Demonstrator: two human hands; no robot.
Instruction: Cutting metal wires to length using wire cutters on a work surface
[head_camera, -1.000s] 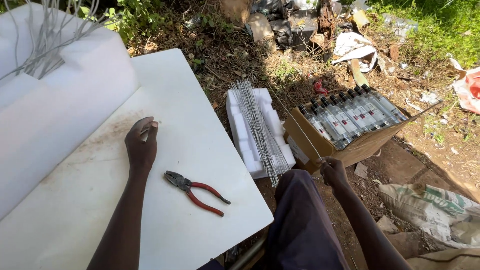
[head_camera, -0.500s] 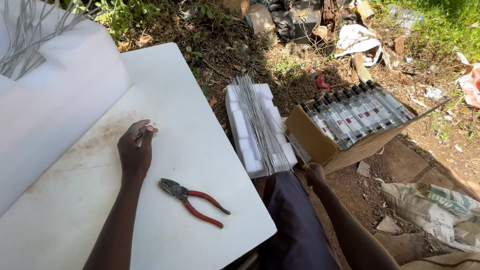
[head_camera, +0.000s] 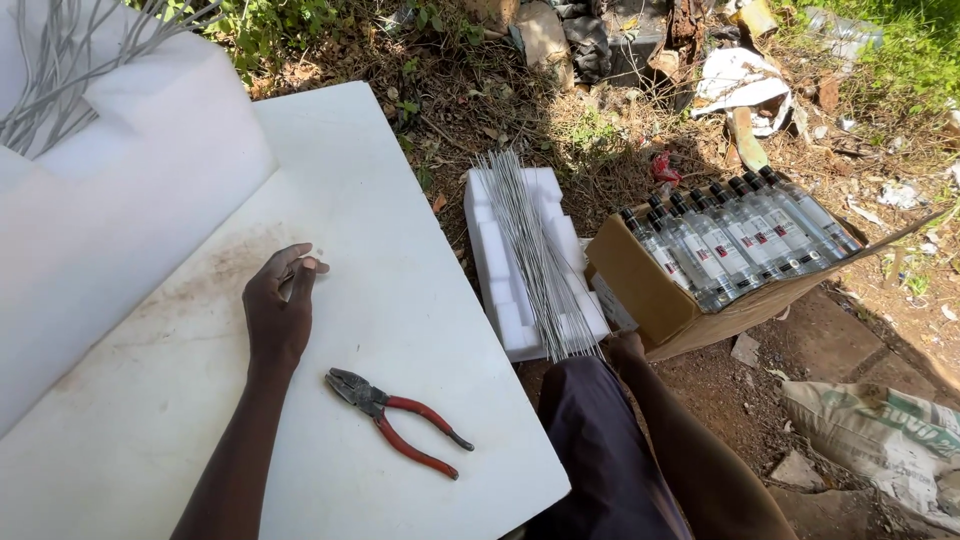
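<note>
Below, right hand (head_camera: 625, 347) touches the wire bundle (head_camera: 535, 255); left hand (head_camera: 278, 315) pinches a small piece.

brown cardboard box (head_camera: 650, 290), open, on ground right of surface, tilted | inside: row of clear bottles (head_camera: 740, 235), dark caps, white labels with red-dark marks | woven sack (head_camera: 880, 440), white-green print, lower right on dirt | white foam packing block (head_camera: 500, 270) just left of box | crumpled white wrapper (head_camera: 735, 75) top

Pliers (head_camera: 398, 421) on surface (head_camera: 420, 300), right of left hand (head_camera: 277, 315); wire rods (head_camera: 535, 255) atop foam block (head_camera: 500, 290); bottle carton (head_camera: 650, 295) further right.
</note>
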